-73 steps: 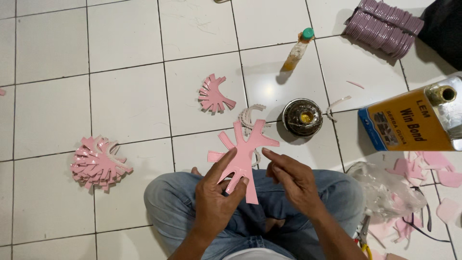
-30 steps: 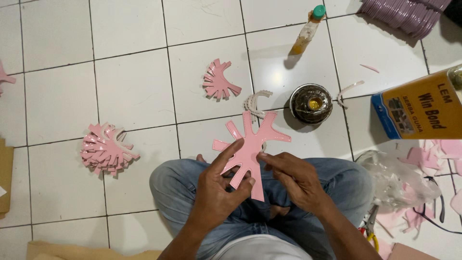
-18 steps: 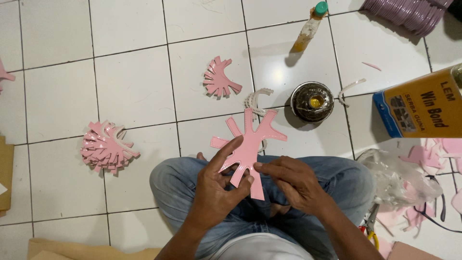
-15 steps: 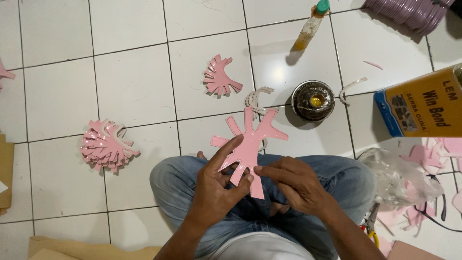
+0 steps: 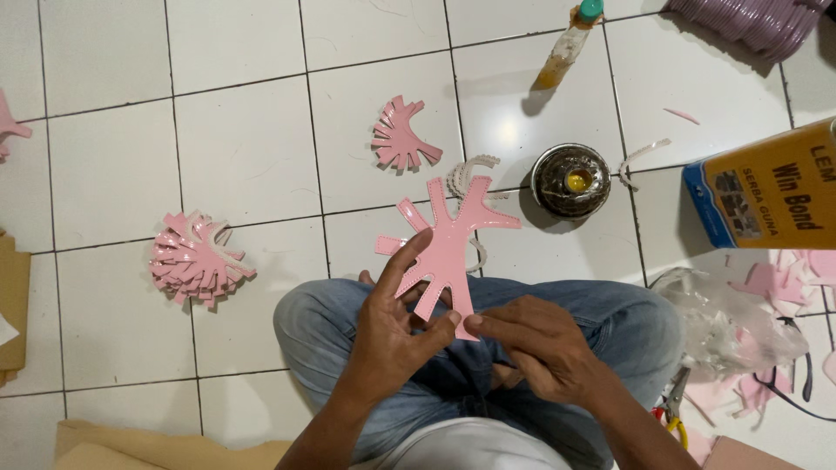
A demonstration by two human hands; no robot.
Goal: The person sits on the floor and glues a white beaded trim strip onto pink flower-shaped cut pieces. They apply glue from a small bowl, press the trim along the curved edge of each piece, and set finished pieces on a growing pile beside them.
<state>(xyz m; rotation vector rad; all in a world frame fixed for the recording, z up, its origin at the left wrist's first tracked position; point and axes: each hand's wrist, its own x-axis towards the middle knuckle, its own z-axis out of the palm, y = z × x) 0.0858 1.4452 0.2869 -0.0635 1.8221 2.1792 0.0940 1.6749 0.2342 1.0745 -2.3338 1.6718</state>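
Note:
A glossy pink branched cut-out piece (image 5: 450,241) with stitched edges is held over my lap. My left hand (image 5: 396,326) grips its lower stem between thumb and fingers. My right hand (image 5: 531,344) pinches the bottom end of the same piece from the right. Both hands rest above my jeans-clad crossed legs (image 5: 610,322). On the white tiled floor, a stack of similar pink pieces (image 5: 193,258) lies to the left, and a smaller pile (image 5: 401,135) lies ahead.
A round open tin of glue (image 5: 570,178) stands ahead right, a small bottle with a green cap (image 5: 570,39) behind it. A yellow-and-blue can (image 5: 766,196), a clear plastic bag (image 5: 723,326) and pink scraps (image 5: 784,283) lie right. Pliers (image 5: 672,409) sit by my knee.
The view has shifted slightly. My right hand slid down to the bottom end of the pink piece; my left hand keeps its grip on the stem.

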